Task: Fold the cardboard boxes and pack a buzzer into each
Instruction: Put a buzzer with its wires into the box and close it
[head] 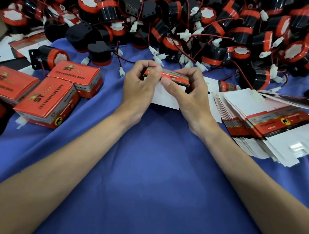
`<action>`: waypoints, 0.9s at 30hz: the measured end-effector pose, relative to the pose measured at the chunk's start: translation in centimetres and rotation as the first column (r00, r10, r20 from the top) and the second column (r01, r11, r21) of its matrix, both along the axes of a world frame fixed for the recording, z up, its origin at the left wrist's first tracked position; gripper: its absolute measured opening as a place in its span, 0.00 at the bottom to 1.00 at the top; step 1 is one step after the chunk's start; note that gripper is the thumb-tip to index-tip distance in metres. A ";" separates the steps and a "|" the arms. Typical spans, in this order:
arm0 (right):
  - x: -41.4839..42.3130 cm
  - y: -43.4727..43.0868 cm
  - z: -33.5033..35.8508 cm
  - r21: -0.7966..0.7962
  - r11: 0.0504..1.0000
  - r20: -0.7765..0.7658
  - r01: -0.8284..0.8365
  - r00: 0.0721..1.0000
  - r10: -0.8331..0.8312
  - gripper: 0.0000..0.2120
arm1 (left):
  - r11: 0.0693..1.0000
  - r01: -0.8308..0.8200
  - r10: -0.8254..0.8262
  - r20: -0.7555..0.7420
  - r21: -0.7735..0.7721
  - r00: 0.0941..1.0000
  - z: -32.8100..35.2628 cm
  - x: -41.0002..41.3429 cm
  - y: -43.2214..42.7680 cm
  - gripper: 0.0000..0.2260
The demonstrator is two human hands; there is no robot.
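While partly folded, red-and-white box (167, 97)

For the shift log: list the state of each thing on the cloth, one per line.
Carton blank: partly folded, held in both hands.
Left hand: pinches the blank's left end.
Right hand: pinches its right end.
Stack of blanks: flat, unfolded.
Red boxes: folded, closed.
Buzzers: loose, heaped, unpacked.

Left grip (140, 83): fingers curled, pinching the left end of the carton blank (168, 97).
Right grip (189, 90): thumb on the blank's white panel, fingers over its printed top edge.
Tabletop (153, 174): blue cloth.
Buzzers (179, 14): wired black-and-red heap, far side.
Closed boxes (48, 100): left.
Flat stack (263, 128): right.
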State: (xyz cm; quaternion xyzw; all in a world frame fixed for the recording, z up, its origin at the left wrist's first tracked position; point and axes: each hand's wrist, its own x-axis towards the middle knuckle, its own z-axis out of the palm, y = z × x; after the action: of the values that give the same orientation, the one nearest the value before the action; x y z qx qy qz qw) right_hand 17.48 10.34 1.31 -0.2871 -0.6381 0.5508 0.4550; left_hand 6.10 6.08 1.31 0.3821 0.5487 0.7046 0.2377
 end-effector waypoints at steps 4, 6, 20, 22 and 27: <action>0.1 -0.1 0.2 0.066 0.998 0.029 -0.010 1.000 0.008 0.15 | 0.997 0.007 -0.008 0.012 0.073 1.000 0.1 0.0 -0.3 0.03; 0.1 -0.2 0.2 0.092 0.996 0.037 0.001 0.999 -0.004 0.14 | 0.997 0.003 -0.004 0.008 0.078 1.000 0.2 0.0 -0.4 0.03; 0.3 -0.4 0.3 0.110 0.993 0.076 0.039 0.996 -0.048 0.19 | 0.997 0.045 -0.041 -0.054 0.069 0.998 0.0 0.3 -0.2 0.03; 0.1 -0.5 0.4 0.079 0.997 0.095 0.007 0.995 -0.015 0.20 | 0.996 0.029 -0.022 -0.074 0.088 0.997 0.0 0.2 -0.4 0.03; 0.1 -0.5 0.4 0.087 0.996 0.148 -0.030 0.989 0.017 0.11 | 0.996 0.017 -0.011 -0.071 0.085 0.997 0.3 0.1 -0.7 0.04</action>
State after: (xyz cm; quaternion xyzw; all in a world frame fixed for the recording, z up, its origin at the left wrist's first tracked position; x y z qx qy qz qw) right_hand 17.61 9.79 1.72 -0.2987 -0.6973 0.5045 0.4125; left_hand 6.19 5.37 1.59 0.4203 0.5234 0.7119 0.2065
